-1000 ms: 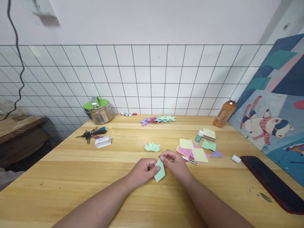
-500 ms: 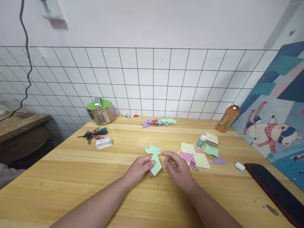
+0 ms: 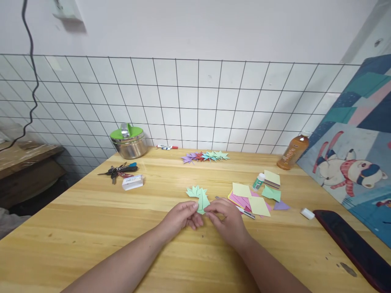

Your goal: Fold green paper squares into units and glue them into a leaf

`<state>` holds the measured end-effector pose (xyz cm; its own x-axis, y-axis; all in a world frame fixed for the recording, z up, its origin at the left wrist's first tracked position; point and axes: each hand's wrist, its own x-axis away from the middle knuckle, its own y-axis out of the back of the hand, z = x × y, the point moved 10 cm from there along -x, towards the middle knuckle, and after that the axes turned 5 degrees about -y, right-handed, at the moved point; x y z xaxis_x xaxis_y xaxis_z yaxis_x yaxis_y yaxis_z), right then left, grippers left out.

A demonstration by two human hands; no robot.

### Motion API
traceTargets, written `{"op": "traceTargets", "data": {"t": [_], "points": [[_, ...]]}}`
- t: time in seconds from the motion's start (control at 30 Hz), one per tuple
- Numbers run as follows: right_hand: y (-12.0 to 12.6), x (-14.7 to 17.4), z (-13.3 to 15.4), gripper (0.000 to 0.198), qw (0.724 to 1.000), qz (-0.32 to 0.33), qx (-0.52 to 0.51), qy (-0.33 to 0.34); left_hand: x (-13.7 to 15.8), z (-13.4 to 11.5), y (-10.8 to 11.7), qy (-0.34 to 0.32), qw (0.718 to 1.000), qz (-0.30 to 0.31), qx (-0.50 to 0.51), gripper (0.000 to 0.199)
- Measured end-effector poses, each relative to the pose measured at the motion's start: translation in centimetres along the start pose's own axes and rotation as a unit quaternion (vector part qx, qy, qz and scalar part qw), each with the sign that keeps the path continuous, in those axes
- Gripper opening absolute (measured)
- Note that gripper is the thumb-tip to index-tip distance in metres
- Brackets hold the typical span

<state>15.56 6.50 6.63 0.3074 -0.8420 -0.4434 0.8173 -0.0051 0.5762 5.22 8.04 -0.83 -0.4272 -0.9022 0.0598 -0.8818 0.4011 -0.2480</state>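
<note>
A folded light-green paper piece point(image 3: 202, 202) is between my two hands at the middle of the table. My left hand point(image 3: 182, 216) pinches its left edge between thumb and fingers. From the other side, my right hand point(image 3: 227, 219) has thumb and fingertips closed at its lower right corner. Just beyond lies a pointed, leaf-like green paper fold point(image 3: 193, 191), which the held piece partly overlaps; whether they touch is unclear. To the right of my right hand are pink paper sheets point(image 3: 240, 200) with pale yellow squares point(image 3: 259, 206) on top and a slim cutter point(image 3: 247, 213) alongside.
Further right are a glue stick point(image 3: 258, 181), a paper stack point(image 3: 271, 179), an eraser point(image 3: 307, 213), a phone point(image 3: 351, 244) and a bottle point(image 3: 293, 152). At the back are folded paper leaves point(image 3: 204, 156) and a marker point(image 3: 167, 147). Left stand a pot point(image 3: 130, 146), keys point(image 3: 117, 170) and a small box point(image 3: 132, 182).
My right hand has moved left onto the green paper piece and closed at its corner. The piece's lower tip, pointing toward me before, no longer shows; it now looks shorter.
</note>
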Motion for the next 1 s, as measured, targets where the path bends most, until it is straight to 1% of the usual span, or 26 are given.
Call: {"op": "traceTargets", "data": {"t": [0.07, 0.2, 0.33, 0.4, 0.5, 0.57, 0.63, 0.67, 0.73, 0.77, 0.8, 0.9, 1.0], "points": [[0.0, 0.0, -0.9, 0.009, 0.999, -0.004, -0.038, -0.039, 0.0, 0.3, 0.1, 0.006, 1.000, 0.000, -0.023, 0.037], [-0.6, 0.1, -2.5, 0.005, 0.986, 0.003, -0.119, -0.117, -0.1, 0.0, 0.1, -0.012, 0.997, -0.003, -0.071, 0.037], [-0.8, 0.3, -3.6, 0.012, 0.965, -0.014, -0.182, -0.188, 0.2, -0.7, -0.6, -0.035, 0.994, 0.012, -0.105, 0.039], [-0.8, 0.3, -3.7, 0.014, 0.962, -0.017, -0.187, -0.198, 0.4, -1.3, -0.9, -0.059, 0.989, 0.015, -0.131, 0.037], [-0.9, 0.3, -3.5, 0.015, 0.964, -0.015, -0.177, -0.199, 0.5, -2.0, -0.6, -0.097, 0.981, -0.009, -0.170, 0.028], [-0.9, 0.4, -3.4, 0.015, 0.966, -0.017, -0.164, -0.198, 0.5, -2.1, -0.4, -0.105, 0.975, -0.024, -0.197, 0.026], [-0.8, 0.4, -3.4, 0.011, 0.966, -0.032, -0.165, -0.199, 0.4, -2.1, -0.2, -0.103, 0.971, -0.032, -0.211, 0.027], [-0.8, 0.4, -3.4, 0.016, 0.962, -0.039, -0.179, -0.203, 0.4, -2.2, 0.0, -0.104, 0.971, -0.039, -0.212, 0.027], [-1.0, 0.5, -3.7, 0.042, 0.947, -0.043, -0.230, -0.221, 0.4, -2.4, 0.4, -0.106, 0.970, -0.057, -0.209, 0.027], [-1.4, 0.5, -4.0, 0.049, 0.937, -0.032, -0.257, -0.236, 0.4, -2.4, 0.6, -0.107, 0.970, -0.065, -0.209, 0.026], [-1.9, 0.6, -4.3, 0.048, 0.926, -0.014, -0.279, -0.253, 0.5, -2.5, 0.7, -0.107, 0.969, -0.069, -0.211, 0.026], [-3.1, 0.8, -5.2, 0.032, 0.902, 0.026, -0.316, -0.294, 0.6, -2.4, 0.7, -0.103, 0.966, -0.067, -0.229, 0.026], [-3.1, 0.9, -5.8, 0.033, 0.891, 0.022, -0.334, -0.308, 0.7, -2.5, 0.8, -0.104, 0.958, -0.075, -0.256, 0.027]]}}
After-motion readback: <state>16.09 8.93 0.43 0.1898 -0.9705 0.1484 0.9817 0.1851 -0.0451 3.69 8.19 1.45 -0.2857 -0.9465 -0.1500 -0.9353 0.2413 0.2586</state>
